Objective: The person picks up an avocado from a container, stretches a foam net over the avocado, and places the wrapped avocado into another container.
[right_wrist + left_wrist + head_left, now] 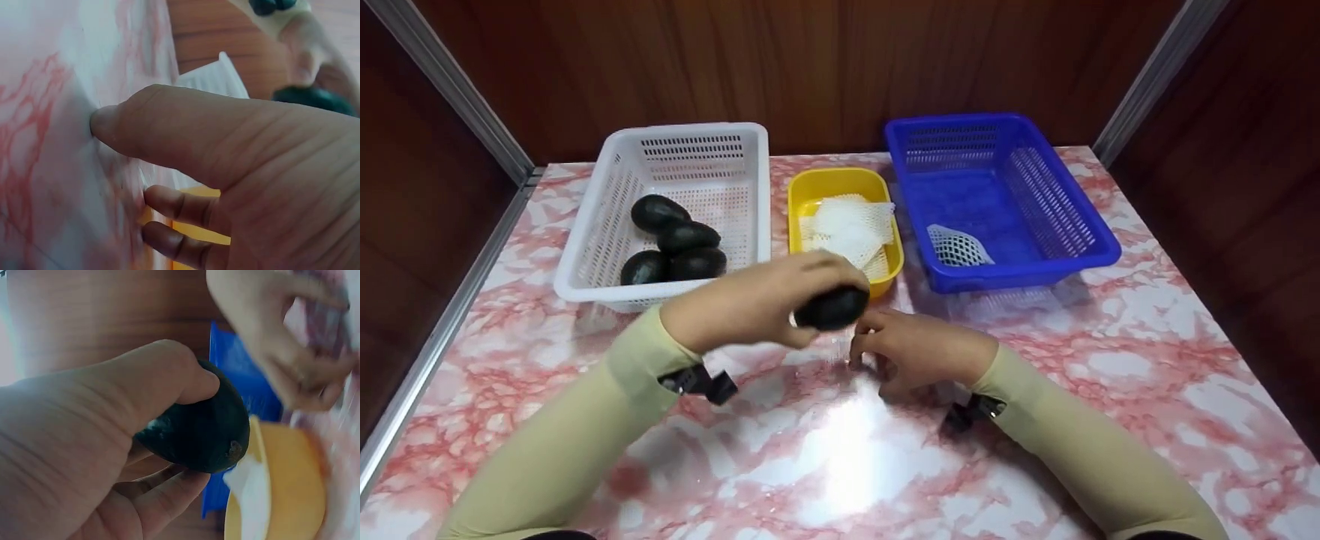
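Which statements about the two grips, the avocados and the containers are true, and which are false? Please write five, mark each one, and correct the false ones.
1. The left grip holds an avocado. True.
2. The right grip also holds an avocado. False: no avocado shows in it; it is low at the table.
3. Four other avocados show in the white basket. True.
4. The yellow tub contains nothing. False: white netting lies in it.
5. The blue basket stands between the white basket and the yellow tub. False: the yellow tub is the middle one.
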`<state>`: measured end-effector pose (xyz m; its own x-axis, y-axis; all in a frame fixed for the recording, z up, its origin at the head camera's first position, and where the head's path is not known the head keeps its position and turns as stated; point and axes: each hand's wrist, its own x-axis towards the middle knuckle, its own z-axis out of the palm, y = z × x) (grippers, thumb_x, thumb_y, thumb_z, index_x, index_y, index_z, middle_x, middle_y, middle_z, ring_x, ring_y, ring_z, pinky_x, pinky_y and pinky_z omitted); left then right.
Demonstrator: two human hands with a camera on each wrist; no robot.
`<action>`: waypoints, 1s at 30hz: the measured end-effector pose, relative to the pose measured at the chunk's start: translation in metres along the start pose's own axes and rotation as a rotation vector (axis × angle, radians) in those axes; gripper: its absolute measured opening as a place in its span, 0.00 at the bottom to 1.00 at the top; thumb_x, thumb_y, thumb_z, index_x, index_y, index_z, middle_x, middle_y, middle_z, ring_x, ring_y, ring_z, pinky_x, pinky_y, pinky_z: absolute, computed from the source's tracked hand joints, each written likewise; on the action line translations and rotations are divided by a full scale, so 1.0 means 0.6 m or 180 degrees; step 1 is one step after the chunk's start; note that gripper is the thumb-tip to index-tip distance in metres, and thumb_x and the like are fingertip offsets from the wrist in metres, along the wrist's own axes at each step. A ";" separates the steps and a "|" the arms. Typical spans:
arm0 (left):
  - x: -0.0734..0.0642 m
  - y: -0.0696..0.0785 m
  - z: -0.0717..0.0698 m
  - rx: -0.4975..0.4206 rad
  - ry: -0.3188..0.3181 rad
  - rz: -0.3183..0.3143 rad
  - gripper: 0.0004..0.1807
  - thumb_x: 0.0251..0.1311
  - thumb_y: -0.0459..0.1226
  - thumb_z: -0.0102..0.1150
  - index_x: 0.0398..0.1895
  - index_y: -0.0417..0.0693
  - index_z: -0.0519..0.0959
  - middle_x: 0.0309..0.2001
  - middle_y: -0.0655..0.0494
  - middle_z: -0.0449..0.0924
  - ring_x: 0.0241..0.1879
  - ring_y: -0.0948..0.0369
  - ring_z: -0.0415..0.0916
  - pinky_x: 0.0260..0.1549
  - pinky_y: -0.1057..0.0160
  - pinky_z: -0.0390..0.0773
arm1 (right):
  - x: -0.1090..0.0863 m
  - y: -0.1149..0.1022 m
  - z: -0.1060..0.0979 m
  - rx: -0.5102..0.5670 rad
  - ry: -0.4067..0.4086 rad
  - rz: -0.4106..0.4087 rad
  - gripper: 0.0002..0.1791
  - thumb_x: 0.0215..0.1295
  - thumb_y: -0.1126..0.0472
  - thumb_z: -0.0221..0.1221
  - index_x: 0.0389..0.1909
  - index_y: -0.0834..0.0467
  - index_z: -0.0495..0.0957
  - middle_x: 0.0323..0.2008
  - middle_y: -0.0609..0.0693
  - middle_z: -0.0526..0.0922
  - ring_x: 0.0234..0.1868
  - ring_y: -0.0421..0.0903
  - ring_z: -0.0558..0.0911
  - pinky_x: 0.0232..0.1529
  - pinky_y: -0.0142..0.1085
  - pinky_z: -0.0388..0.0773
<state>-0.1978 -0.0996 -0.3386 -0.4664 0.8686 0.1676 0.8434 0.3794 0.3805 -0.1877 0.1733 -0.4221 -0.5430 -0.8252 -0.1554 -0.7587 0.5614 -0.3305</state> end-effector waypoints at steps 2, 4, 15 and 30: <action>0.001 0.008 0.013 0.0040 -0.0039 0.0114 0.43 0.54 0.34 0.79 0.76 0.57 0.75 0.72 0.53 0.78 0.69 0.52 0.79 0.73 0.50 0.78 | 0.000 0.006 -0.002 0.0163 -0.0012 0.0115 0.28 0.51 0.61 0.77 0.56 0.51 0.85 0.54 0.49 0.82 0.42 0.42 0.85 0.44 0.34 0.84; 0.002 0.014 0.026 0.0073 -0.0069 0.0255 0.43 0.55 0.35 0.80 0.76 0.57 0.75 0.73 0.52 0.78 0.71 0.52 0.78 0.74 0.51 0.77 | -0.002 0.012 -0.005 0.0276 -0.0037 0.0323 0.34 0.50 0.60 0.80 0.62 0.53 0.83 0.50 0.49 0.84 0.40 0.42 0.84 0.44 0.36 0.84; 0.021 0.018 0.096 0.0166 -0.0319 0.0364 0.44 0.56 0.36 0.82 0.78 0.58 0.75 0.77 0.50 0.75 0.75 0.49 0.74 0.78 0.50 0.73 | -0.024 0.037 -0.021 0.0037 -0.0163 0.0940 0.31 0.47 0.49 0.85 0.52 0.49 0.84 0.44 0.48 0.81 0.38 0.44 0.79 0.42 0.39 0.80; 0.025 -0.003 0.137 -0.0004 -0.0674 0.0025 0.46 0.56 0.32 0.81 0.78 0.62 0.74 0.74 0.51 0.77 0.75 0.52 0.72 0.79 0.50 0.72 | -0.023 0.041 -0.027 0.0071 -0.0250 0.1099 0.25 0.46 0.47 0.86 0.38 0.47 0.81 0.41 0.47 0.79 0.37 0.44 0.79 0.39 0.38 0.78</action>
<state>-0.1841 -0.0612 -0.4118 -0.3932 0.9191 -0.0244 0.8464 0.3722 0.3810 -0.2047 0.1995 -0.4130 -0.7361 -0.5897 -0.3324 -0.5266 0.8073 -0.2662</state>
